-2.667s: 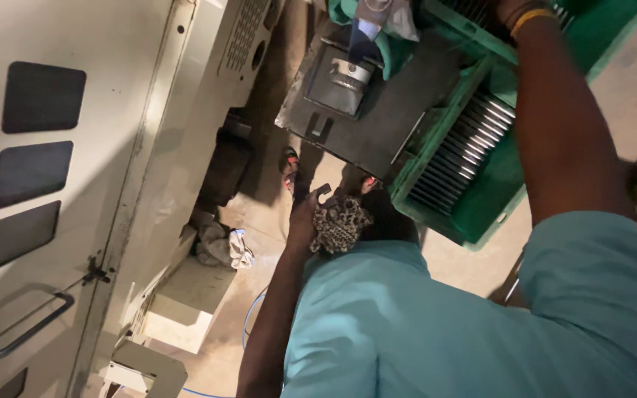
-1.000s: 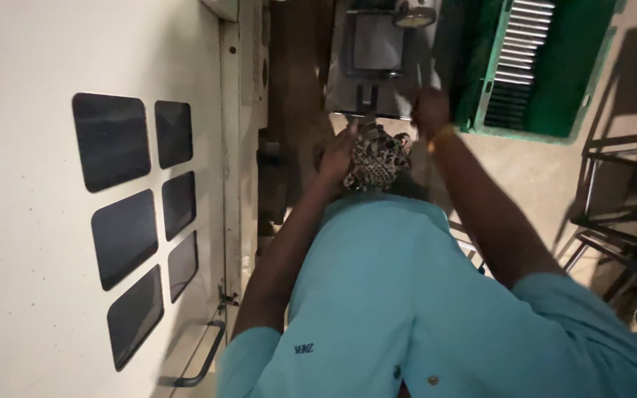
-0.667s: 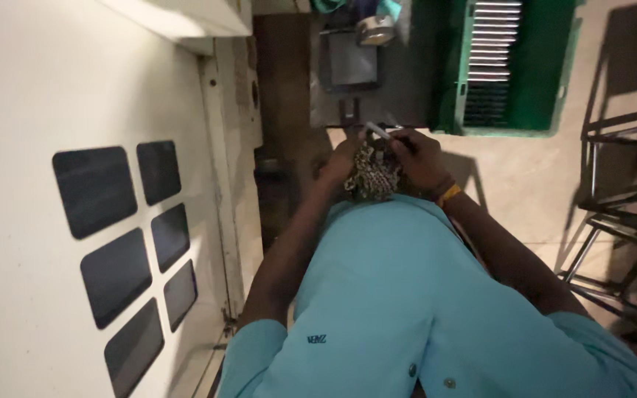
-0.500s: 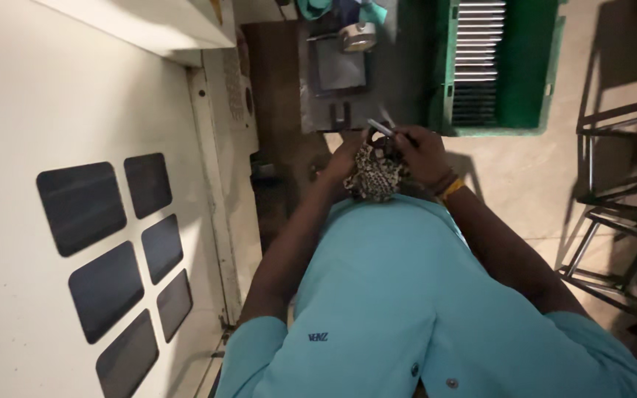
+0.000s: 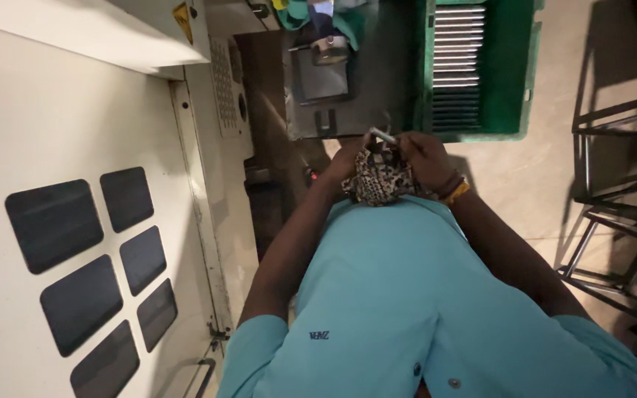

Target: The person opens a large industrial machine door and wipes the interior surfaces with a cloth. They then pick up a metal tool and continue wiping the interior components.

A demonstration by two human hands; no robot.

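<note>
My two hands meet in front of my chest, over my teal shirt [image 5: 407,295]. My left hand [image 5: 348,163] grips a bunched cloth [image 5: 377,180] with a dark and light spotted pattern. My right hand [image 5: 423,156], with a yellow band at the wrist, presses against the same cloth and pinches a small thin metal rod [image 5: 385,136]. The rod sticks out above the cloth, between the two hands.
A green crate [image 5: 510,74] holding rows of thin metal parts stands beyond my hands. Beside it lies a grey metal plate [image 5: 333,103] with a small metal cup [image 5: 329,48]. A white machine cabinet [image 5: 75,147] with dark panels fills the left. Dark metal frames [image 5: 621,184] stand at right.
My right hand came back from the green crate to my chest with a metal rod and joined the left hand on the cloth. The camera swung, so the crate shifted.
</note>
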